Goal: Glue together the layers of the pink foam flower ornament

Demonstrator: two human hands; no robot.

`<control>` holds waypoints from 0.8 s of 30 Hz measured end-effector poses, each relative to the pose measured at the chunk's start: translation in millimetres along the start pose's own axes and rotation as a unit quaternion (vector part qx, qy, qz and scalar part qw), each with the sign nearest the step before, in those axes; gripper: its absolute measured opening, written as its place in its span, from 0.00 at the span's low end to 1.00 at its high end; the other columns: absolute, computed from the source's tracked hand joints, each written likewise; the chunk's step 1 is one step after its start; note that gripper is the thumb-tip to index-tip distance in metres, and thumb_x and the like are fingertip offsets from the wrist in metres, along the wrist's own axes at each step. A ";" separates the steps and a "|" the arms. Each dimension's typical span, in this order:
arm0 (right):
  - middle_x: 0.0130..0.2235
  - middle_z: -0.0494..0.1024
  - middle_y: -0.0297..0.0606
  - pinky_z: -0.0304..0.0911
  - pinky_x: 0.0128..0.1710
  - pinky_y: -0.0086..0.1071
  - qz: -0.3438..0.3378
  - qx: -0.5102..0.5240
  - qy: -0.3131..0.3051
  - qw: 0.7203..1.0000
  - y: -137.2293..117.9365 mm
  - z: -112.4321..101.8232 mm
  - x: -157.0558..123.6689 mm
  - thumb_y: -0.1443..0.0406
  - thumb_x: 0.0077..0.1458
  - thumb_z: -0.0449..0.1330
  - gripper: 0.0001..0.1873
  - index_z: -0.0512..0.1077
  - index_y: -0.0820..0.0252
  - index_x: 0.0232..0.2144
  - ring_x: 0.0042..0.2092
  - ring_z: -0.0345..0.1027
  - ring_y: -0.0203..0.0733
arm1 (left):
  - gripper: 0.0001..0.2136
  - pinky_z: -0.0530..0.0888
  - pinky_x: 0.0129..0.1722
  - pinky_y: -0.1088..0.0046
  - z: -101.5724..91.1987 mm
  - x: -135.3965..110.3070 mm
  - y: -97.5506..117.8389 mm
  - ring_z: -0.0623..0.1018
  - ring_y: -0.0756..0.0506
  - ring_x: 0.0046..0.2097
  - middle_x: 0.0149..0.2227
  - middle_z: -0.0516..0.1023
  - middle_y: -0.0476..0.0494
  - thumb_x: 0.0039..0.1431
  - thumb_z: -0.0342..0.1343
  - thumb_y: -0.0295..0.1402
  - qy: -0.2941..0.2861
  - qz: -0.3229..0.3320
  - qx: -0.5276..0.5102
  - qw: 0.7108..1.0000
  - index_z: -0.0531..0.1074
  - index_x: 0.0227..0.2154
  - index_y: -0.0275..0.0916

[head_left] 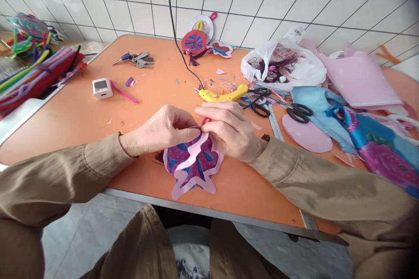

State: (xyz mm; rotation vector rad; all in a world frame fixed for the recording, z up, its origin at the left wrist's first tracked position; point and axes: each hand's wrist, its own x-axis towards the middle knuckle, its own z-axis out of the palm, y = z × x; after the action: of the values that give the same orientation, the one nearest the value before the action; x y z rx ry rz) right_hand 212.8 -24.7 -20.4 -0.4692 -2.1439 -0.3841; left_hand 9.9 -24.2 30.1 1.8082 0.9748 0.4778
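Note:
Near the table's front edge lies a pink-bordered craft ornament (209, 161) with purple and blue patterned petals and a wavy lower end. A narrow wavy pink strip (193, 153) runs across its face. My left hand (163, 128) pinches the ornament's top edge between thumb and fingers. From the other side my right hand (231, 133) grips the same edge, thumb and forefinger close to a small magenta loop (206, 120). The fingertips partly cover the join there. Dark tassel threads (159, 157) poke out at the ornament's left.
Beyond my hands lies a yellow glue gun (224, 94) with its cord, beside black-handled scissors (299, 112). Fabric, a pink oval (307, 133) and a white bag (284, 67) of tassels crowd the right. Keys (137, 59) and a white charger (102, 89) lie left.

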 end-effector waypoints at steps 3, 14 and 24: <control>0.49 0.78 0.39 0.71 0.48 0.44 0.007 -0.005 -0.017 1.000 -0.3 1.4 0.6 0.70 0.60 0.56 0.04 0.69 0.56 0.35 0.54 0.70 0.45 | 0.09 0.59 0.18 0.82 1.4 2.3 -1.1 0.63 0.56 0.21 0.19 0.68 0.52 0.50 0.55 0.32 -0.002 -0.002 0.007 1.000 0.74 0.21 0.32; 0.52 0.76 0.27 0.69 0.54 0.40 0.045 0.032 -0.045 0.997 -0.1 -1.7 -2.9 0.65 0.65 0.53 0.08 0.69 0.51 0.33 0.57 0.68 0.39 | 0.08 0.64 0.19 0.82 2.2 5.1 -4.7 0.69 0.54 0.23 0.21 0.73 0.49 0.50 0.55 0.32 0.008 -0.026 -0.035 0.999 0.74 0.23 0.31; 0.52 0.77 0.22 0.68 0.54 0.40 0.050 0.098 -0.026 0.994 4.7 -2.8 -3.4 0.60 0.64 0.56 0.07 0.71 0.50 0.33 0.56 0.69 0.39 | 0.10 0.63 0.19 0.82 1.4 5.6 -7.4 0.66 0.55 0.23 0.20 0.71 0.49 0.50 0.58 0.33 -0.005 -0.025 -0.074 0.997 0.74 0.22 0.30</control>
State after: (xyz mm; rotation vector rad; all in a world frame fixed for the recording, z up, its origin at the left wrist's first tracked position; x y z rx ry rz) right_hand 218.8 -22.4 -21.1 -0.4769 -2.1722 -0.1047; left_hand 11.2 -19.2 22.3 1.6495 0.9506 0.4972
